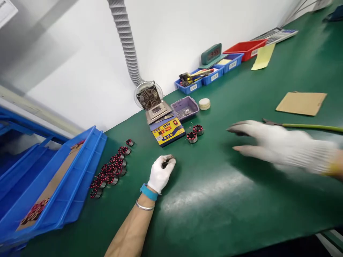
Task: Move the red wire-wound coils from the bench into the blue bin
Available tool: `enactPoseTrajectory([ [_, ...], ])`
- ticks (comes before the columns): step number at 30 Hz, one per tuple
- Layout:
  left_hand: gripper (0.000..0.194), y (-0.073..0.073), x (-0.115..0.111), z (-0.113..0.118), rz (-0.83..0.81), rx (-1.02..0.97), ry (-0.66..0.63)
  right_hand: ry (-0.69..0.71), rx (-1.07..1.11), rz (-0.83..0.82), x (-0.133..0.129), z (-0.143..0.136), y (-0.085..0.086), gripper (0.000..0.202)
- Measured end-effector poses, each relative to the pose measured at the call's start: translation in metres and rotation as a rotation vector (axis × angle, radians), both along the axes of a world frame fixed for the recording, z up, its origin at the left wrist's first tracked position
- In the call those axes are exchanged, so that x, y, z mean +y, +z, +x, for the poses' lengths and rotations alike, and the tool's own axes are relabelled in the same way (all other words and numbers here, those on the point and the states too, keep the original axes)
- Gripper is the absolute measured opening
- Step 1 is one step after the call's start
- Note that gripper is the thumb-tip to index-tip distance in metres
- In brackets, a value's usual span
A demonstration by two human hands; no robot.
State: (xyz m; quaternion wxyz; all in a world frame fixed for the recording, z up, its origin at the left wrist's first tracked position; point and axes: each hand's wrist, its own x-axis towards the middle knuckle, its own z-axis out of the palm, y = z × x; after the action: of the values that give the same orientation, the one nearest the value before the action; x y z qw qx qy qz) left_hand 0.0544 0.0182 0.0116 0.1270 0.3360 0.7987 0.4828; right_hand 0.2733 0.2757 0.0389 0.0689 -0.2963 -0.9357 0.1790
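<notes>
My left hand [160, 172], in a white glove, is closed around a small dark round coil on the green mat [214, 200]. Just left of it lie several rows of red-wound coils [111, 170]. My right hand [281, 144], gloved and blurred, hovers open above the mat on the right with nothing in it. Two more coils [195, 132] sit beside a yellow and blue solder pot [167, 130], between the two hands and further back.
Blue trays [53, 185] with cardboard and coils are stacked at the left. A fan on a grey hose [148, 95], a purple tray [184, 107], blue bins [206, 76], a red bin [245, 48], green-handled cutters [300, 125] and cardboard [301, 103] stand further back.
</notes>
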Motion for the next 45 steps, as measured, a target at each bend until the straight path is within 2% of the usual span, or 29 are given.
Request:
enactPoseTrajectory([
  [3,0.021,-0.002,-0.001,-0.002,0.005,0.005,-0.032,0.091,-0.087,-0.002,-0.031,-0.073,0.019,0.063],
  [5,0.021,-0.003,-0.001,-0.004,-0.003,0.004,-0.043,0.130,-0.119,0.033,-0.040,-0.098,0.020,0.064],
  [7,0.020,-0.004,-0.001,-0.006,-0.012,-0.001,-0.047,0.129,-0.135,0.053,-0.044,-0.107,0.016,0.063],
  [12,0.020,-0.006,-0.001,-0.008,-0.013,0.005,-0.060,-0.023,-0.107,0.072,-0.055,-0.105,0.014,0.052],
  [17,0.020,-0.007,-0.002,-0.008,-0.017,0.017,-0.061,0.144,-0.270,0.146,-0.069,-0.112,0.016,0.048],
  [21,0.020,-0.007,-0.003,-0.008,-0.012,0.019,-0.065,0.205,-0.310,0.206,-0.063,-0.109,0.017,0.051],
  [23,0.019,-0.006,-0.002,-0.008,-0.013,0.023,-0.059,0.178,-0.294,0.230,-0.057,-0.103,0.021,0.053],
  [27,0.019,-0.005,-0.002,-0.007,-0.024,0.035,-0.052,0.032,-0.248,0.211,-0.058,-0.095,0.026,0.055],
  [30,0.019,-0.004,-0.002,-0.007,-0.033,0.043,-0.050,0.065,-0.266,0.160,-0.067,-0.098,0.023,0.058],
  [33,0.020,-0.004,-0.002,-0.007,-0.033,0.039,-0.055,0.124,-0.318,0.188,-0.071,-0.103,0.017,0.057],
  [36,0.020,-0.004,-0.003,-0.007,-0.035,0.042,-0.058,0.113,-0.323,0.210,-0.064,-0.101,0.016,0.057],
  [40,0.020,-0.003,-0.002,-0.007,-0.048,0.039,-0.057,0.011,-0.213,0.178,-0.051,-0.097,0.026,0.060],
  [43,0.020,-0.003,-0.002,-0.007,-0.042,0.034,-0.054,-0.049,-0.168,0.168,-0.039,-0.104,0.032,0.058],
  [45,0.021,-0.003,-0.002,-0.008,-0.033,0.026,-0.055,-0.013,-0.214,0.124,-0.029,-0.115,0.033,0.054],
])
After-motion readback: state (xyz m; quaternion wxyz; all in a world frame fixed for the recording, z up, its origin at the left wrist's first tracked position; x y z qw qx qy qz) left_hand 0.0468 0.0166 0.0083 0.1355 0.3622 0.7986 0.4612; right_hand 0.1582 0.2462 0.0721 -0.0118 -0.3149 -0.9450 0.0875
